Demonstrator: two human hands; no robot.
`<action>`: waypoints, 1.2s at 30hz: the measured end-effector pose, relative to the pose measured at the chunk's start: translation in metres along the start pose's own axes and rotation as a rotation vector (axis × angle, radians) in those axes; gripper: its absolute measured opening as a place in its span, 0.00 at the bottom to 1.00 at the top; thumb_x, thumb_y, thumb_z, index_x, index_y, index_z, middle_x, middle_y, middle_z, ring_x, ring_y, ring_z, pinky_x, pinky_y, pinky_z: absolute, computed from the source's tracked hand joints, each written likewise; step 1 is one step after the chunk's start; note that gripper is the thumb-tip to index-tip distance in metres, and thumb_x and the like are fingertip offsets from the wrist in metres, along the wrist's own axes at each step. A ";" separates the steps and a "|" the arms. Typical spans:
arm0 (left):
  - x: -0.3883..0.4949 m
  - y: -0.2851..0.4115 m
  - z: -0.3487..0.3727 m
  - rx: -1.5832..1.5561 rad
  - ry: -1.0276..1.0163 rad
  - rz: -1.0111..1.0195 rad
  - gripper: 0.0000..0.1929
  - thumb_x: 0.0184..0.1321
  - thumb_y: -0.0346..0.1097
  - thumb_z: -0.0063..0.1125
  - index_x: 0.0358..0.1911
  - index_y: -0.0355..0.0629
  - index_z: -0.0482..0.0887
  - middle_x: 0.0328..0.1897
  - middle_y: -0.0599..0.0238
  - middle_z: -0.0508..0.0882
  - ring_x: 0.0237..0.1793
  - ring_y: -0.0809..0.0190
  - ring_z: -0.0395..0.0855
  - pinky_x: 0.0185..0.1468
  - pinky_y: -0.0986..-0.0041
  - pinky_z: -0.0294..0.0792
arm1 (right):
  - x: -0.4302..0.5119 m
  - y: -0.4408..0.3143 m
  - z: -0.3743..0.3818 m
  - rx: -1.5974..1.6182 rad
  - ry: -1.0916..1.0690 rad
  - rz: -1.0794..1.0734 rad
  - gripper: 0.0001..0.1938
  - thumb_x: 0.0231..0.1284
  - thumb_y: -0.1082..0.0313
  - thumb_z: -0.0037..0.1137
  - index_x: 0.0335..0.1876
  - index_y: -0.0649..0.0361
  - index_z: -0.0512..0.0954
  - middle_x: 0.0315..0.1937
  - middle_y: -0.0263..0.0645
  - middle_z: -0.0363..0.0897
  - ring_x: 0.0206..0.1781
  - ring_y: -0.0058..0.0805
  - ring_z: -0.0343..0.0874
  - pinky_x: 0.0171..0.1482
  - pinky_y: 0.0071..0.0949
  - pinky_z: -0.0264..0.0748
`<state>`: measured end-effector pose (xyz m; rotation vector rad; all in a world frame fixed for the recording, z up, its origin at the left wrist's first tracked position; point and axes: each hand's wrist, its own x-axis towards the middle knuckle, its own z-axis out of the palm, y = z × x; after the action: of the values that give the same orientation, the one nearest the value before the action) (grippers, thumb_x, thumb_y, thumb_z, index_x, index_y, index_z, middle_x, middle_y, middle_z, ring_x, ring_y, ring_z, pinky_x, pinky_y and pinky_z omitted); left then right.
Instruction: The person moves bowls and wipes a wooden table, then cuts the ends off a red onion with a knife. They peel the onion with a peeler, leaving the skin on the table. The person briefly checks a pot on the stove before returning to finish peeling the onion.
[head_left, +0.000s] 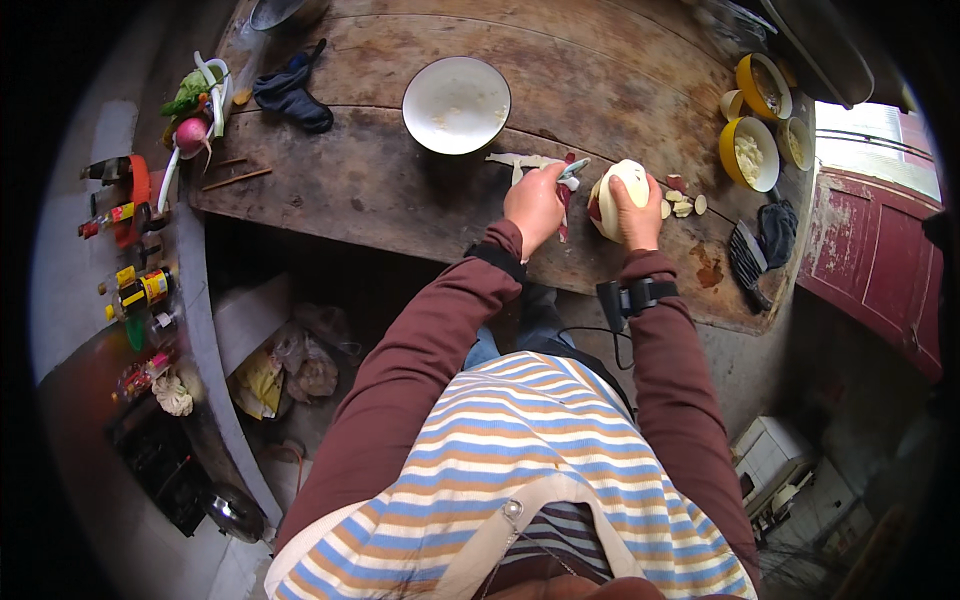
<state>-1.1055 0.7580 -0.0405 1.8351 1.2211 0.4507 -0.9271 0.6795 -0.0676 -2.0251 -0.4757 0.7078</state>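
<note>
My left hand is closed around a small tool with a pale teal part, seemingly a peeler. Just to its right, my right hand grips a large, partly peeled root vegetable, pale where bare and dark red where skin remains. It is held over the wooden table near the front edge. Strips of red and white peel lie beside and beyond my left hand. Pale cut pieces are to the right of my right hand. A white enamel bowl with a dark rim stands farther back, holding a few small scraps.
Yellow bowls with pale food stand at the right, near a cleaver and a dark cloth. At the left are a dark glove or cloth, chopsticks and a pink radish among greens. Bottles stand on a side counter.
</note>
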 end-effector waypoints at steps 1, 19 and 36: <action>0.005 0.000 -0.002 -0.004 -0.010 0.029 0.18 0.62 0.29 0.54 0.56 0.45 0.84 0.46 0.47 0.87 0.48 0.40 0.84 0.50 0.54 0.76 | 0.000 -0.002 -0.004 0.041 -0.049 0.031 0.44 0.50 0.49 0.77 0.70 0.64 0.68 0.61 0.48 0.77 0.60 0.35 0.78 0.61 0.33 0.75; 0.010 -0.014 0.009 -0.104 -0.193 0.146 0.18 0.61 0.27 0.53 0.54 0.41 0.84 0.48 0.45 0.86 0.50 0.39 0.83 0.53 0.55 0.75 | -0.006 0.016 0.005 0.144 -0.014 0.000 0.21 0.63 0.61 0.67 0.58 0.62 0.82 0.51 0.40 0.86 0.51 0.26 0.82 0.57 0.27 0.77; -0.059 -0.008 0.007 -0.039 -0.044 0.022 0.21 0.60 0.23 0.51 0.57 0.45 0.81 0.39 0.49 0.82 0.40 0.40 0.82 0.42 0.53 0.75 | -0.004 0.013 0.038 0.247 0.329 0.232 0.25 0.62 0.52 0.63 0.58 0.63 0.77 0.52 0.45 0.82 0.49 0.35 0.81 0.54 0.34 0.77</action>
<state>-1.1314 0.7045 -0.0415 1.8180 1.1553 0.4411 -0.9541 0.6954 -0.0934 -1.9274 0.0385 0.5246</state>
